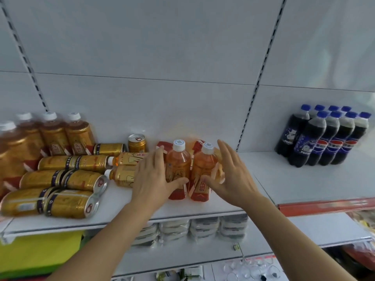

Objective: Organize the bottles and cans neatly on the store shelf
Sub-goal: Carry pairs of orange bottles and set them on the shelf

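**Squaring Up the Standing Tea Bottles**

We are flanking two upright orange tea bottles [190, 169] at mid-shelf. Our left hand [152, 179] is pressing straight, spread fingers against the left bottle; our right hand [233, 175] is hovering beside the right bottle, fingers spread, gripping nothing. We judge that this two-sided framing is nudging the pair into line. To the left, gold cans [60, 191] and two more bottles are lying on their sides, awaiting standing. Far left, tall tea bottles [60, 134] are standing grouped. Far right, cola bottles [324, 138] are standing on the shelf [284, 179], already neat
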